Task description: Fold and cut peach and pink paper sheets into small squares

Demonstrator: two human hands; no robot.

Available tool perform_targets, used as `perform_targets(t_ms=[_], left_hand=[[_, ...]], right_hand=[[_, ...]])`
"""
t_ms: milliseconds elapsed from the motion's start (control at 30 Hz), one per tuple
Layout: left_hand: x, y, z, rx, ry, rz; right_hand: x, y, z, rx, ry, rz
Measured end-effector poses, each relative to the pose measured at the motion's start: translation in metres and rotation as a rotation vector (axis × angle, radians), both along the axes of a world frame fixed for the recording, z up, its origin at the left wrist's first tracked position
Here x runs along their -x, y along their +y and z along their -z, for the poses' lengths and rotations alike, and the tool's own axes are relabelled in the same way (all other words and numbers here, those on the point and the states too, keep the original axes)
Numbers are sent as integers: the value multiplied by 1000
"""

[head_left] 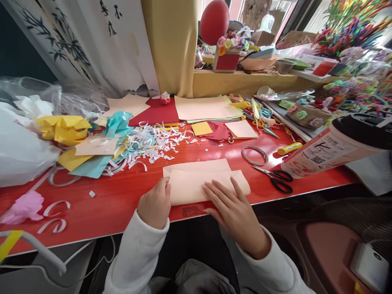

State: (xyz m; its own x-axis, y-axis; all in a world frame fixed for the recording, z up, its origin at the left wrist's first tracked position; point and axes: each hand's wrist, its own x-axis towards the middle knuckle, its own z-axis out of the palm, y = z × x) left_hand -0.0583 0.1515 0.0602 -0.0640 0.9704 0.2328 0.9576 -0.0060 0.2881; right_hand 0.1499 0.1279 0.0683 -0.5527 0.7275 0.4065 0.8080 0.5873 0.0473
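A sheet of pale peach paper [190, 185] lies folded over on itself near the table's front edge. Its back layer shows as a strip beyond the front flap, and the right end curls up in a rounded bend. My left hand [155, 202] is closed at the paper's left edge, pinching it between thumb and curled fingers. Flat on the flap's right half rests my right hand [234, 210], its fingers stretched out and spread. To the right lie black-handled scissors [277, 177], with a grey ring-shaped roll [255, 155] just behind them.
White paper shreds [153, 143] and crumpled yellow paper [63, 128] cover the left side. A large paper cup [330, 149] with a black lid tilts at the right, beside a yellow marker [289, 148]. Sheets of peach paper [205, 108] lie at the back of the red table [113, 204].
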Motion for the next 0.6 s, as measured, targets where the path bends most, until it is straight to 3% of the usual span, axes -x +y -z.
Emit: perform_targets(t_ms=[100, 200, 433, 600], left_hand=[[1, -4, -1, -100, -217, 0], [6, -6, 2, -173, -364, 99], [12, -6, 4, -199, -64, 331], [10, -3, 1, -240, 49, 383]], right_hand=[[-3, 12, 4, 62, -4, -57], [-3, 23, 6, 114, 13, -87], [-4, 34, 5, 240, 1, -74], [-3, 39, 6, 252, -25, -54]])
